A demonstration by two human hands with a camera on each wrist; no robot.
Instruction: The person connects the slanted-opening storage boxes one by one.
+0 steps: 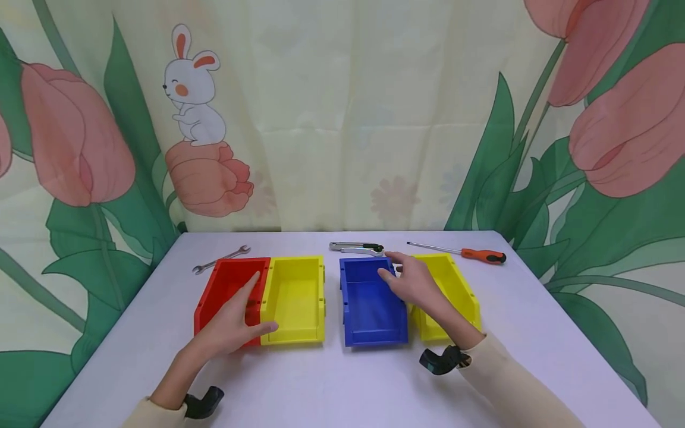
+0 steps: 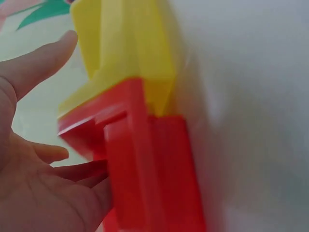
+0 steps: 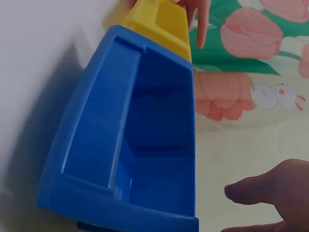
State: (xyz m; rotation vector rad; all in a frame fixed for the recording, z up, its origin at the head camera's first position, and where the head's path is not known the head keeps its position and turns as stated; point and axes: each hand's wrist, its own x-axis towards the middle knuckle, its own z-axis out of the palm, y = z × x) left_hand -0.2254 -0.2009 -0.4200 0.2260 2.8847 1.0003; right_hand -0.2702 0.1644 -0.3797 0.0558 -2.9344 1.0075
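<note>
Our right hand (image 1: 414, 282), fingers apart, hovers at the blue bin (image 1: 374, 306), which lies to its left, long axis running away from us, low front end facing us. Our left hand (image 1: 231, 321), fingers extended, reaches over the red bin (image 1: 225, 285), likewise lengthwise; a yellow bin (image 1: 295, 297) stands between that hand and the blue one. Beyond our right hand lies a screwdriver (image 1: 473, 254).

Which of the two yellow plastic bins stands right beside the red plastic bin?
The left yellow bin, immediately right of the red bin; the right yellow bin stands to the right of the blue plastic bin.
</note>
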